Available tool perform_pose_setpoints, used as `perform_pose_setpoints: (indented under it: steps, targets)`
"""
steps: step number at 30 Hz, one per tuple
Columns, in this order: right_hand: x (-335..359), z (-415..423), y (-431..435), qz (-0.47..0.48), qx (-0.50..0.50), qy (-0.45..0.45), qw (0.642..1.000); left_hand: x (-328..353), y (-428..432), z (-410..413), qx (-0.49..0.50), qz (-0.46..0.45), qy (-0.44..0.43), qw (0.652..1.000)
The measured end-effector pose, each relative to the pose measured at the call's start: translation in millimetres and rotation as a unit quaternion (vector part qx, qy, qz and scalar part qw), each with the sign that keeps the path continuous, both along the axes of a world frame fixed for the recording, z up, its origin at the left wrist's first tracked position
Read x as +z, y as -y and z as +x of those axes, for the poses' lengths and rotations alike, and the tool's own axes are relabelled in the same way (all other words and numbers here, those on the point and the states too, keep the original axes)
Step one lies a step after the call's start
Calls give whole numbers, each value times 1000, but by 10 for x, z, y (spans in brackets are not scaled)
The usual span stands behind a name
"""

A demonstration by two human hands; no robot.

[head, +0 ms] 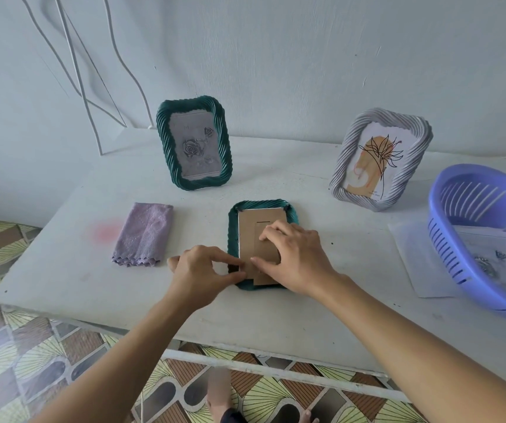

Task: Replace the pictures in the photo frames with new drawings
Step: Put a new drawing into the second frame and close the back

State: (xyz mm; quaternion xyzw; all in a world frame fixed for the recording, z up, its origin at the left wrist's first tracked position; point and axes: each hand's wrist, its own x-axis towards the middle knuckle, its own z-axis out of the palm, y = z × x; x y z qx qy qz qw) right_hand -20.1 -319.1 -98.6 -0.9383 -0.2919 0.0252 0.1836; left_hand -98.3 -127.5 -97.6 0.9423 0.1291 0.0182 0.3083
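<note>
a white desk (276, 315) stands against a pale wall, above a patterned tile floor. at its back two frames stand upright: a green frame (166, 141) holding a grey rose picture, and a pale grey frame (344, 166) holding a line drawing of a plant over orange shapes. whether either already carries its new drawing cannot be told. between them and nearer the person, a face-down frame (232, 236), also green, lies with its cardboard backing (250, 230) seated in the rim. the left hand (202, 270) pinches at this frame's lower left corner with thumb and forefinger, likely on a catch too small to make out. the right hand (294, 257) rests on the backing, fingers pressing, gripping nothing. this frame looks mid-step; opening or closing, i cannot say. loose drawings (486, 264) wait in the blue basket (435, 209) at the right, well apart, and a folded purple cloth (144, 233) lies to the left.
</note>
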Motion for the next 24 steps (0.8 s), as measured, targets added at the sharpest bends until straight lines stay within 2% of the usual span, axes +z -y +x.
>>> perform_pose_setpoints:
  steps: [5,12,24]
  targets:
    - [27,-88,-64,-22,-22,4,999,50,-3,56,-16,19,6,1000]
    - [92,-118,-183,-27,-41,11,999,87,-61,104,-19,10,-58,998]
    - [316,-2,-229,-38,-22,-57,997,66,-77,288,43,-137,-96,985]
